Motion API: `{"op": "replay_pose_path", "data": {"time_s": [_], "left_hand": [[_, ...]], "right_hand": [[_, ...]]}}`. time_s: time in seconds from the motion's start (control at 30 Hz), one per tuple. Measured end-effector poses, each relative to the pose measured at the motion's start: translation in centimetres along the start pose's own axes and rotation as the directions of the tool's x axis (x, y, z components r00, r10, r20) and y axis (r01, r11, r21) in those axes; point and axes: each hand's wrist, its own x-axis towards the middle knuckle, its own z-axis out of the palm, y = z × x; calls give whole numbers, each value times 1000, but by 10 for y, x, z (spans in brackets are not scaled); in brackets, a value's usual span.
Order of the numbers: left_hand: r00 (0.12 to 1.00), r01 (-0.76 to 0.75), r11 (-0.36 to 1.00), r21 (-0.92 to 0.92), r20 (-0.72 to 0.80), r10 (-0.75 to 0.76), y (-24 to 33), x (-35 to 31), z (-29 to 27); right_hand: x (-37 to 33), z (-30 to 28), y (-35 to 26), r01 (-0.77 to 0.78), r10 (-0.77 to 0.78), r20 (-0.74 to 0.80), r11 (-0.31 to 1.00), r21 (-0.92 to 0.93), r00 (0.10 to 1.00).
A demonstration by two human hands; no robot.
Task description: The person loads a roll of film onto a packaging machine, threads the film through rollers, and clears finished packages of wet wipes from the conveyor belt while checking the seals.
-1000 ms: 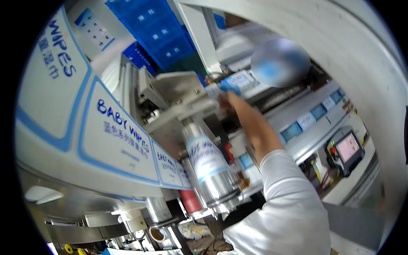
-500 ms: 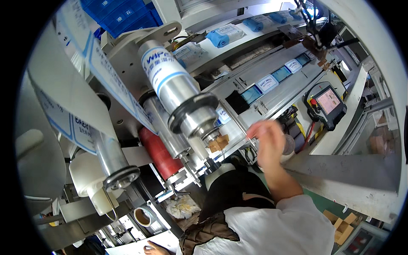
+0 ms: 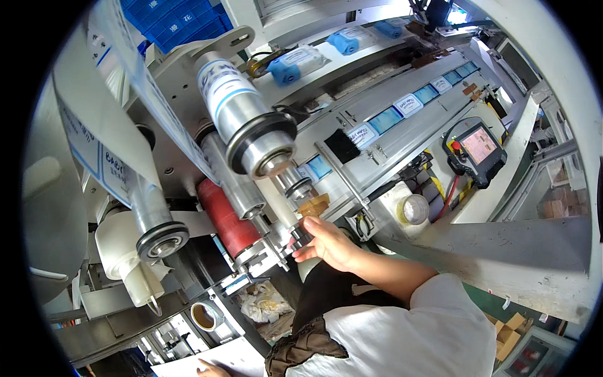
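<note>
My right hand (image 3: pixel 331 244) reaches in from the lower right. Its thumb and fingers close round a black knob (image 3: pixel 302 236) at the end of a pale roller (image 3: pixel 277 202). A piece of brown tape or cardboard (image 3: pixel 314 205) sticks out just above the thumb. Up and left of the hand stands a metal spindle (image 3: pixel 262 149) with a black ring, carrying printed label film. Beside it are a steel roller (image 3: pixel 233 182) and a red roller (image 3: pixel 227 220). My left hand (image 3: pixel 212 369) shows only in part at the lower edge, fingers stretched out at a white panel (image 3: pixel 235 359).
Blue-and-white wipes packs (image 3: pixel 295 64) lie on the far conveyor. Closer, a labelled strip (image 3: pixel 385 117) runs along a metal track with a black brush (image 3: pixel 342 146). At the right are a control pendant (image 3: pixel 477 151) and a clear tape roll (image 3: pixel 414 209). A label web (image 3: pixel 103 154) hangs at left.
My right hand has moved left and down from above the track and closed on the black knob. The view has shifted slightly. My left hand shows a little less at the lower edge.
</note>
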Motion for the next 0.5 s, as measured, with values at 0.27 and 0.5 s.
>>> {"op": "replay_pose_path", "data": {"time_s": [0.27,0.5], "left_hand": [[991,116,993,8,70,-116,4,8,10],[982,165,985,44,86,-168,23,-10,-18]], "right_hand": [[4,0,14,-41,22,93,977,209,995],[2,1,14,-23,-4,128,977,210,992]]}}
